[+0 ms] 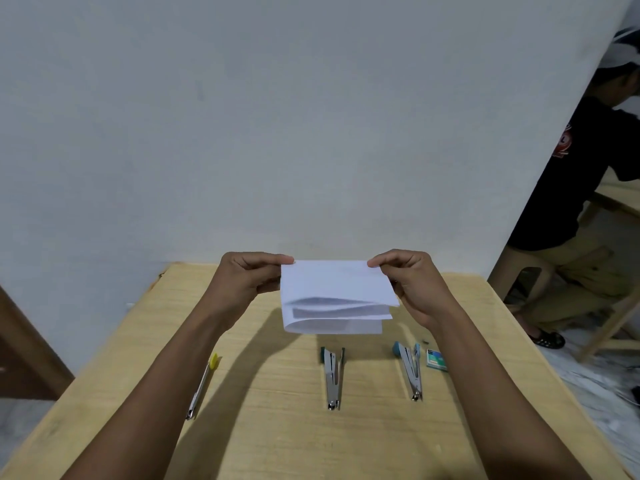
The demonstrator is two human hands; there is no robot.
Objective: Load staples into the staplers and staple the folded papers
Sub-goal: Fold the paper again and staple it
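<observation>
Both hands are raised above the bench [277, 438] and hold one folded paper [332, 289] between them: the left hand [247, 278] pinches its upper left corner between thumb and curled fingers, and the right hand [414, 284] pinches its upper right corner the same way. The paper is clear of the bench surface; its long axis runs left to right from hand to hand, and its loose folded layers hang downward toward the person. Three staplers lie on the bench nearer the person than the paper, each with its long axis running roughly away from the person, crosswise to the paper. The middle stapler [332, 379] lies directly below the paper, about midway between the two forearms, and appears hinged open. The right stapler [411, 372] lies just inside the right forearm and also appears open, with a staple box [436, 360] just beside it on its outer side. The yellow-tipped stapler [202, 386] lies well apart on the left, near the left forearm. Judged from this layout, no stapling has begun, and loading comes first. The right hand is nearer the staple box and the right stapler, so it is the likelier hand to release the paper and reach down. Whether any magazine holds staples cannot be told. A second person [571, 188] sits at the right edge of the view, away from the bench.
</observation>
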